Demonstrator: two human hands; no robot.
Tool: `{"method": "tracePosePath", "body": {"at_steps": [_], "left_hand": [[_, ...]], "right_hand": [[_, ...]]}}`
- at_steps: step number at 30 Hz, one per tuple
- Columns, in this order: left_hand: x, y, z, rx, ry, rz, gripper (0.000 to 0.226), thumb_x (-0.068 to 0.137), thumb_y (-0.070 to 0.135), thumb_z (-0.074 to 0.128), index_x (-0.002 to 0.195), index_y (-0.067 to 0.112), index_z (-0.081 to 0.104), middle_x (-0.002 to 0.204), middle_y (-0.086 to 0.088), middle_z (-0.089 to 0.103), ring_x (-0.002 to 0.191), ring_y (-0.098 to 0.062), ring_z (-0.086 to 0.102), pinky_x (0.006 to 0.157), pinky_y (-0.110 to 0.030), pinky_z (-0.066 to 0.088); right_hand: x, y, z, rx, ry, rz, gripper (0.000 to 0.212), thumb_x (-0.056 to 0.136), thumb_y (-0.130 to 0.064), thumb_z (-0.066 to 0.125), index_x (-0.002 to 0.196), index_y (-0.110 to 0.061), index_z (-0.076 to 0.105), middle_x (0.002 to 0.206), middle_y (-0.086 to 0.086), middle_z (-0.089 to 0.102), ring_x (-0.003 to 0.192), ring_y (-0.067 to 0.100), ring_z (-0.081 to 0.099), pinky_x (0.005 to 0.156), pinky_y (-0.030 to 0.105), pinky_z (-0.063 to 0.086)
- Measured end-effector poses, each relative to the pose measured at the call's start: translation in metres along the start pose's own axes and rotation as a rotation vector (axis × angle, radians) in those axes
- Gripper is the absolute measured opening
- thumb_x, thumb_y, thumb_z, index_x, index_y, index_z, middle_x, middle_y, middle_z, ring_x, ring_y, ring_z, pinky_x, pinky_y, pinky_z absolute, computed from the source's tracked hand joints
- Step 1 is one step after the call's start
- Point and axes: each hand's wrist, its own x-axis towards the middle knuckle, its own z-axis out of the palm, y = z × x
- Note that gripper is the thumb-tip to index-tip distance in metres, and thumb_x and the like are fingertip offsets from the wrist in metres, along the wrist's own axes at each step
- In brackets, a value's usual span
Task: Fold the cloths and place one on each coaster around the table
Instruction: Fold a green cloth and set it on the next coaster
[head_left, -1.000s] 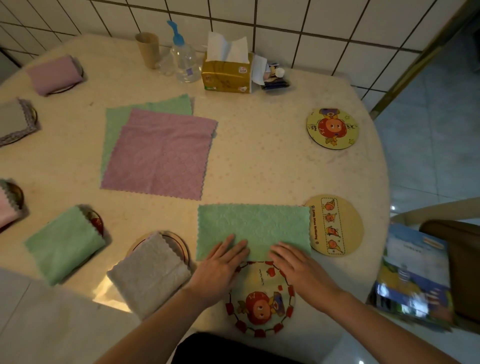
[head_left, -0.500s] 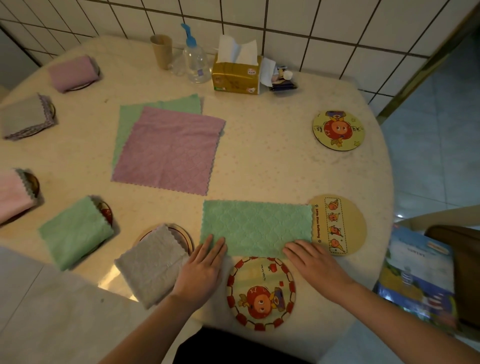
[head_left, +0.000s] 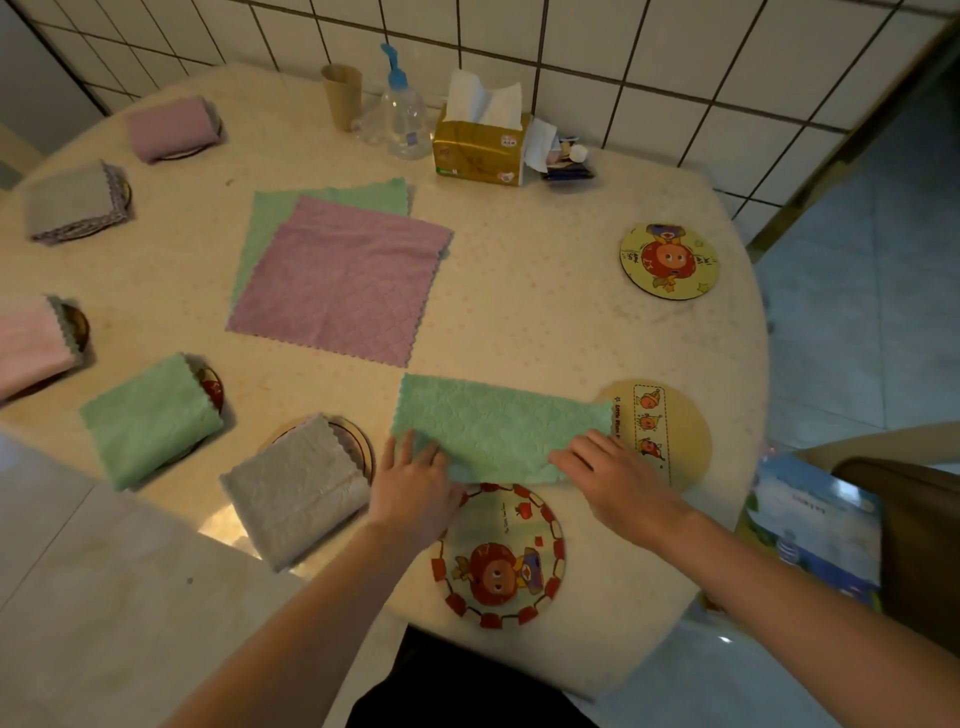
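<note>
A green cloth (head_left: 498, 426), folded in half into a long strip, lies at the table's near edge. Its right end overlaps a yellow coaster (head_left: 675, 436). My left hand (head_left: 415, 478) grips its near left corner, which is slightly bunched. My right hand (head_left: 618, 478) holds its near right corner. A red-bordered coaster (head_left: 498, 566) lies bare just in front of the cloth, and a third bare coaster (head_left: 670, 260) sits at the far right. A flat pink cloth (head_left: 337, 280) rests on a flat green cloth (head_left: 270, 208) mid-table.
Folded cloths sit on coasters along the left: grey (head_left: 296, 488), green (head_left: 150, 415), pink (head_left: 31, 343), grey (head_left: 72, 202), purple (head_left: 171, 127). A tissue box (head_left: 480, 150), pump bottle (head_left: 402, 114) and cup (head_left: 343, 96) stand by the tiled wall. A book (head_left: 815, 525) lies on a chair at right.
My hands slid apart along the green cloth's near edge, from its middle to its two near corners. The left corner now looks slightly lifted.
</note>
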Motion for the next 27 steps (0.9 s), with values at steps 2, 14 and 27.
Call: {"method": "tracePosePath", "body": {"at_steps": [2, 14, 27], "left_hand": [[-0.002, 0.030, -0.003, -0.066, 0.022, 0.017, 0.069, 0.092, 0.057, 0.038, 0.149, 0.023, 0.017, 0.158, -0.002, 0.018, 0.146, -0.030, 0.006, 0.118, -0.048, 0.003], [-0.065, 0.096, 0.062, -0.188, 0.117, 0.263, 0.052, 0.077, 0.038, 0.045, 0.122, 0.022, 0.064, 0.127, 0.001, 0.063, 0.118, -0.025, 0.059, 0.095, -0.040, 0.051], [-0.065, 0.085, 0.050, -0.747, 0.060, 0.146, 0.046, 0.094, 0.029, 0.054, 0.139, 0.029, 0.046, 0.148, 0.006, 0.041, 0.140, -0.009, 0.030, 0.115, -0.027, 0.024]], "right_hand": [[-0.014, -0.008, -0.003, 0.026, 0.028, -0.005, 0.042, 0.068, 0.010, 0.061, 0.106, -0.009, 0.062, 0.093, 0.002, 0.059, 0.084, 0.019, 0.055, 0.064, 0.027, 0.052], [-0.095, -0.038, 0.021, 0.208, -0.014, -0.129, 0.029, 0.099, -0.024, 0.037, 0.109, -0.011, 0.062, 0.101, 0.002, 0.063, 0.092, 0.017, 0.060, 0.078, 0.031, 0.052], [-0.041, 0.039, 0.038, 0.096, -0.382, -0.279, 0.081, 0.081, 0.007, 0.053, 0.146, -0.030, 0.024, 0.154, -0.007, 0.026, 0.140, 0.014, 0.027, 0.109, 0.039, 0.036]]}}
